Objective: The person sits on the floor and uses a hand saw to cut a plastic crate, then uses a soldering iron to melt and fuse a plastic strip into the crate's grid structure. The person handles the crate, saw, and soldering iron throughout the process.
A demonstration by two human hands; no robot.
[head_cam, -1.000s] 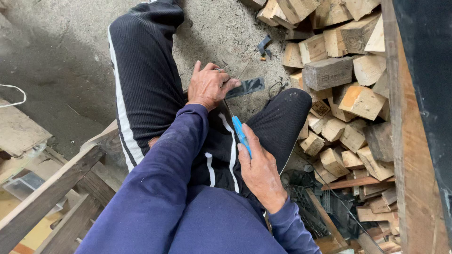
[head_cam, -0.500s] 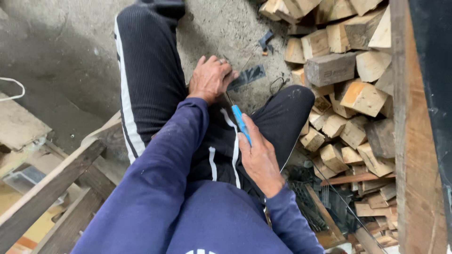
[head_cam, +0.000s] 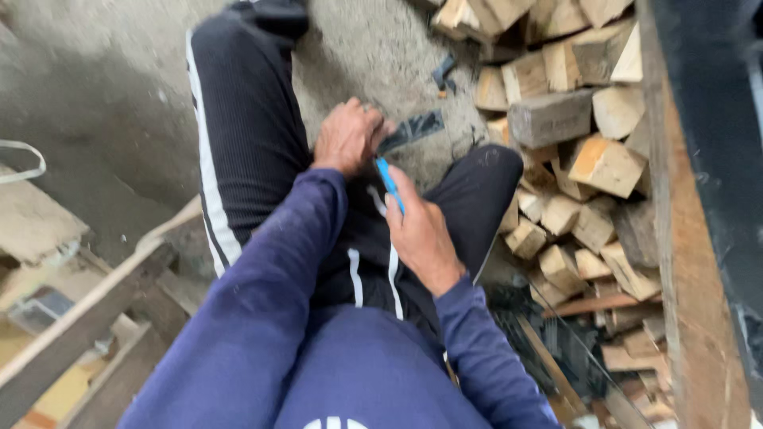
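The right hand (head_cam: pixel 425 234) holds a blue-handled tool (head_cam: pixel 389 183) tight. The left hand (head_cam: pixel 347 137) grips a dark flat strip (head_cam: pixel 411 130). Cut wood blocks (head_cam: pixel 572 151) lie near.

Navy top, dark striped trousers, bare hands

The person wears a dark blue long-sleeved sweatshirt (head_cam: pixel 262 334) with ribbed cuffs at both wrists and a small white mark showing at the chest near the lower edge of the view. The trousers (head_cam: pixel 246 135) are black, of a finely ribbed knit, with a white stripe down the outer side of each leg and white drawstrings at the waist. The left hand (head_cam: pixel 346 139) and right hand (head_cam: pixel 421 234) are ungloved.
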